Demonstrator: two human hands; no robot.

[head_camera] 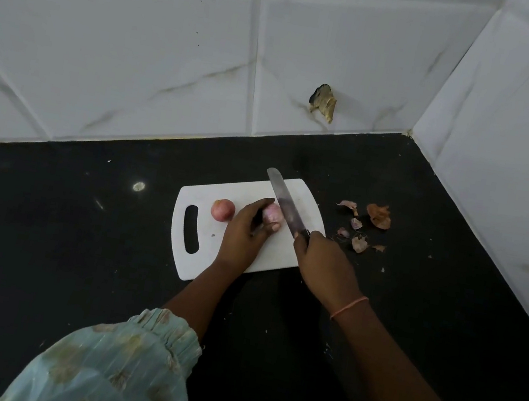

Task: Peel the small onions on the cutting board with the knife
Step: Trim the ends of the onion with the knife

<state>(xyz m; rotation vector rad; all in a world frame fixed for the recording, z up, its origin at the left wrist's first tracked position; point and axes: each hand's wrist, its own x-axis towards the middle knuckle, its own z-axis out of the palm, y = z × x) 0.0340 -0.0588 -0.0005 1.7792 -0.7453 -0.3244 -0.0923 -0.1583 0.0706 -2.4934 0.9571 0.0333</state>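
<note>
A white cutting board (286, 252) with a slot handle at its left lies on the black counter. My left hand (243, 235) holds a small pale purple onion (271, 216) down on the board between fingers and thumb. My right hand (322, 265) grips the handle of a knife (283, 201); its blade slants up and to the left, lying against the right side of that onion. A second small onion (222, 209), pinkish red with its skin on, sits loose on the board to the left of my left hand.
Several dry onion skins (379, 215) lie scattered on the black counter (62, 220) just right of the board. White tiled walls close off the back and right side, meeting in a corner. A chipped hole (323, 102) marks the back wall.
</note>
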